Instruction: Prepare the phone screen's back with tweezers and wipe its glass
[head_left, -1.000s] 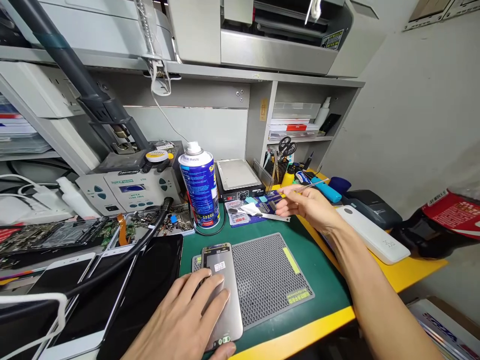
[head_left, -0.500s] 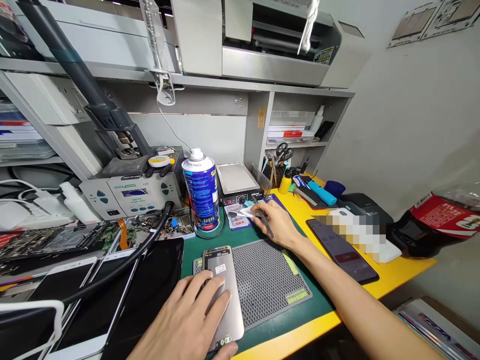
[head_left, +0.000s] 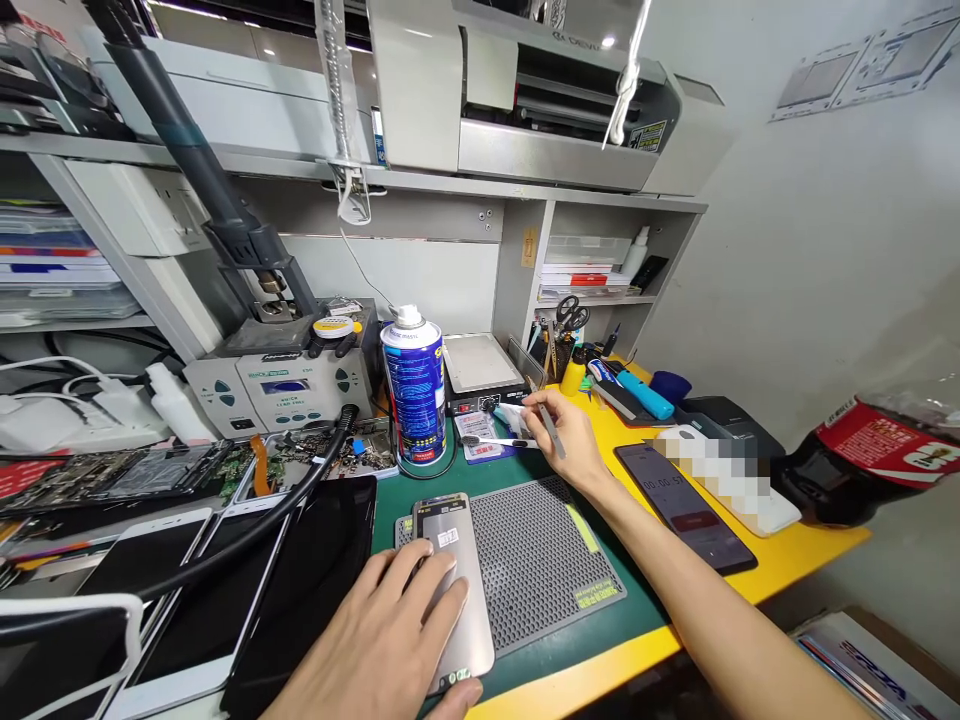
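A silver phone panel (head_left: pixel 469 630) with a small white label lies partly on the grey perforated pad (head_left: pixel 544 565). Across its left side rests my left hand (head_left: pixel 397 610), palm down with fingers spread. My right hand (head_left: pixel 564 432) is beyond the pad, its fingers pinched on metal tweezers (head_left: pixel 551 430). Near those fingertips is a small whitish piece (head_left: pixel 517 420), in front of the heating plate (head_left: pixel 484 362); whether the fingers hold it too is hard to make out. A brush (head_left: pixel 487 441) lies on a flat packet (head_left: pixel 480 453) just left of the right hand.
A blue spray can (head_left: pixel 414 390) stands behind the phone panel. Black-screened phones (head_left: pixel 300 590) and a thick black cable (head_left: pixel 247 560) are at the left. On the right are a phone with a timer (head_left: pixel 682 505) and a cola bottle (head_left: pixel 877 455).
The right hand has lifted slightly with the tweezers and the whitish piece has shifted up. The brush now shows more clearly. My left hand stays on the panel; the view has shifted slightly.
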